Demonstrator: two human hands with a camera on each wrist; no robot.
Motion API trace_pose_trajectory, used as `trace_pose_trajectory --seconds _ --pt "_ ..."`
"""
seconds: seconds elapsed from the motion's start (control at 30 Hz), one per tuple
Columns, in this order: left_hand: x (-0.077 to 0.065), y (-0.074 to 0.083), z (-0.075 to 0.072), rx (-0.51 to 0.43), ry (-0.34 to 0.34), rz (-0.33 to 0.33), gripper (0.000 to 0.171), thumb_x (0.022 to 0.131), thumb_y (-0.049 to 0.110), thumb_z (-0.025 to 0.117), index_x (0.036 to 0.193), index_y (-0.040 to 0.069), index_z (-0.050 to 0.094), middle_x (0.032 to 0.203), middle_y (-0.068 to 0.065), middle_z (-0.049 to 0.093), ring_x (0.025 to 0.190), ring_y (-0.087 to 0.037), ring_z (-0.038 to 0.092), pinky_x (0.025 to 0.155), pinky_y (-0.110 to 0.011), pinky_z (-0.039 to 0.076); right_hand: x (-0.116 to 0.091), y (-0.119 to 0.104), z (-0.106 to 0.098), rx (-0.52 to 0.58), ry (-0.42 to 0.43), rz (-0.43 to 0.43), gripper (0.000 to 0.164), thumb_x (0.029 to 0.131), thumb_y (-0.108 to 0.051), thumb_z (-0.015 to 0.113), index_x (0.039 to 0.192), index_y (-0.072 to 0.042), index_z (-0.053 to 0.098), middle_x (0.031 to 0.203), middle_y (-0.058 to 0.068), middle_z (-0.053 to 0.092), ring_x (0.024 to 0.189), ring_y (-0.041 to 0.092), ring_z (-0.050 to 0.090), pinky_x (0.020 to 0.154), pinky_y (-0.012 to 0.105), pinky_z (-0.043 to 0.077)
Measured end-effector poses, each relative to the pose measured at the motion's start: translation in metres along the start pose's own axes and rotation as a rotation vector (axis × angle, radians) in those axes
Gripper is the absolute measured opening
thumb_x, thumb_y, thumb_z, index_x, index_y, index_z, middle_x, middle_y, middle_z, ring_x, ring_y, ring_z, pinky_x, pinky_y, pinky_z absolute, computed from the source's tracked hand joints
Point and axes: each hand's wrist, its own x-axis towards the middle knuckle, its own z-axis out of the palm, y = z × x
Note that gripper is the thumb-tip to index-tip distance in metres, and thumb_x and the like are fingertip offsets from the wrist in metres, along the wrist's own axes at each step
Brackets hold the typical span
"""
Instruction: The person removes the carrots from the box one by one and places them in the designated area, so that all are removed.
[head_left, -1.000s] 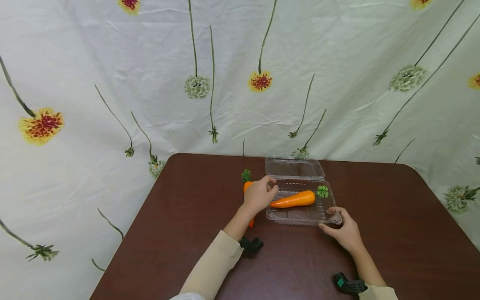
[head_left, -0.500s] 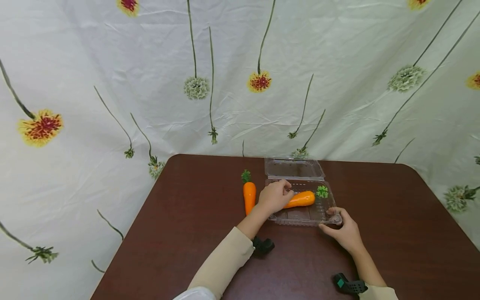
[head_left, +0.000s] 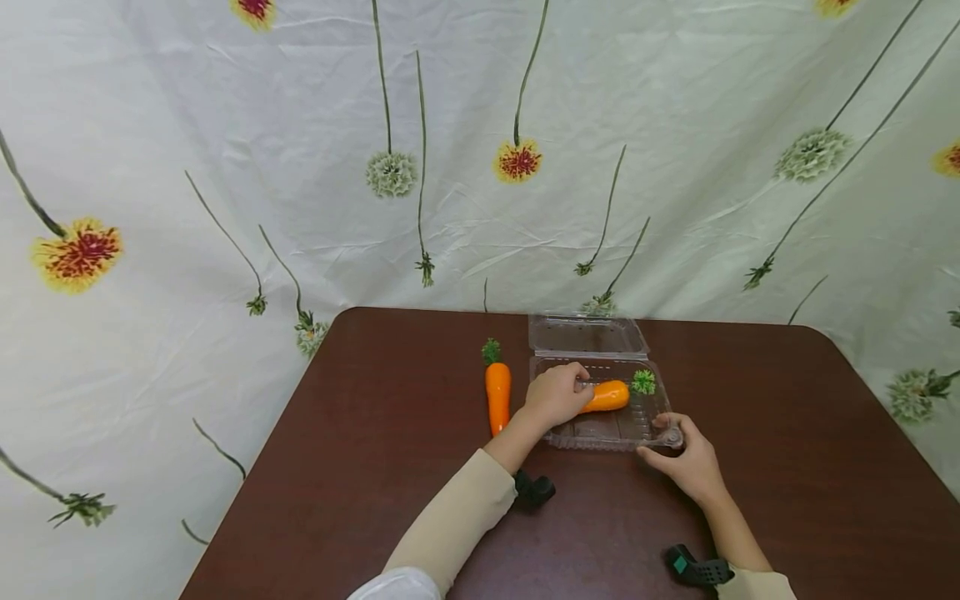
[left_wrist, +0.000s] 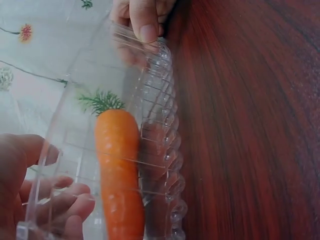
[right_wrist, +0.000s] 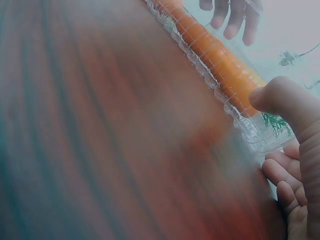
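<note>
An orange toy carrot (head_left: 609, 397) with a green leafy top lies inside a clear plastic clamshell container (head_left: 600, 439), whose hinged lid (head_left: 588, 335) is folded back. Over the container's left part is my left hand (head_left: 557, 393), hiding the carrot's narrow end in the head view. In the left wrist view, that hand's thumb (left_wrist: 37, 150) and loosely bent fingers stay apart, beside the carrot and not around it. My right hand (head_left: 693, 462) grips the container's near right corner, its thumb (right_wrist: 272, 97) at the rim. A second carrot (head_left: 498, 396) lies left of the container.
The dark reddish-brown table (head_left: 405, 400) has rounded far corners. Directly behind its far edge hangs a pale floral cloth (head_left: 315, 150). Each wrist wears a black camera band (head_left: 697, 568).
My left hand has moved right, from beside the second carrot to over the container, uncovering more of that carrot. My right hand stays on the corner.
</note>
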Motion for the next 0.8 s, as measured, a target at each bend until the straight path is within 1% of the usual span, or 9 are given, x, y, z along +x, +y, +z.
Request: trace_pose_trajectory --seconds 0.17,0.27,0.4,0.6,0.8 --pt "0.002 0.001 0.004 -0.002 -0.005 0.003 0.028 0.089 0.031 0.055 0.112 0.017 0.061 0.08 0.007 0.055 0.058 -0.009 0.049 0.049 -0.023 0.04 0.0 -0.001 0.0 0.027 -0.008 0.008 0.058 0.074 -0.032 0.077 0.118 -0.007 0.049 0.115 0.013 0.056 0.105 0.028 0.049 0.08 0.045 0.039" --pt "0.004 0.002 0.006 0.009 -0.009 0.005 0.028 0.088 0.032 0.055 0.112 0.017 0.061 0.082 0.006 0.056 0.059 -0.008 0.05 0.049 -0.023 0.041 0.0 -0.001 0.0 0.031 -0.005 0.005 0.058 0.074 -0.031 0.078 0.118 -0.006 0.049 0.115 0.014 0.056 0.106 0.03 0.049 0.08 0.047 0.039" --pt "0.006 0.001 0.01 0.047 -0.012 0.002 0.028 0.088 0.033 0.056 0.112 0.019 0.061 0.088 0.006 0.059 0.063 -0.007 0.05 0.051 -0.023 0.042 0.0 -0.001 0.0 0.02 0.004 -0.004 0.057 0.074 -0.03 0.078 0.117 -0.005 0.049 0.114 0.014 0.056 0.104 0.029 0.049 0.079 0.046 0.039" --pt "0.009 0.0 0.014 0.093 -0.031 0.003 0.029 0.088 0.034 0.056 0.113 0.02 0.061 0.094 0.004 0.06 0.066 -0.01 0.051 0.052 -0.024 0.043 0.0 -0.001 0.0 0.011 0.012 -0.009 0.057 0.073 -0.029 0.078 0.117 -0.006 0.05 0.113 0.012 0.057 0.099 0.025 0.05 0.076 0.043 0.04" --pt "0.011 0.0 0.015 0.161 -0.044 0.012 0.026 0.087 0.036 0.058 0.109 0.022 0.063 0.1 0.004 0.061 0.078 -0.012 0.056 0.056 -0.025 0.046 0.001 0.0 0.001 0.005 0.019 -0.013 0.057 0.073 -0.03 0.078 0.117 -0.006 0.05 0.113 0.012 0.058 0.099 0.025 0.05 0.076 0.043 0.04"
